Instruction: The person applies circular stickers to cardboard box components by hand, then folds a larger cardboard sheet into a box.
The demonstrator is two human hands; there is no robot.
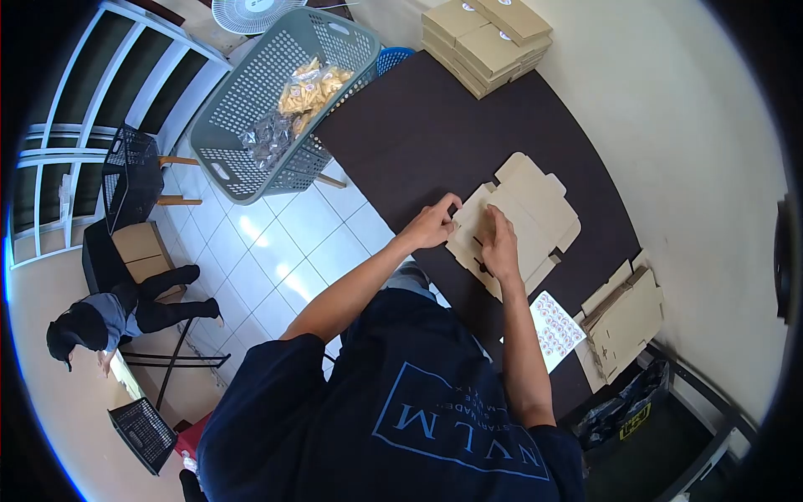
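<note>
A flat, unfolded brown cardboard box [535,201] lies on the dark table in front of me. My left hand [431,224] is at its left edge, with fingers bent and the thumb and fingertips against the cardboard; it appears to grip that edge. Over the near part of the box is my right hand [500,247], its fingers stretched out and nothing visible in them. Dark slots show in the cardboard beside this hand. Just below my right forearm lies a white sheet of round stickers [555,330].
Stacked folded boxes [485,42] stand at the table's [393,125] far end. More flat cardboard [623,326] leans at the right. A grey-green basket [242,109] holds bagged yellow snacks [309,92]. Another person [109,322] bends over at the left, near black baskets.
</note>
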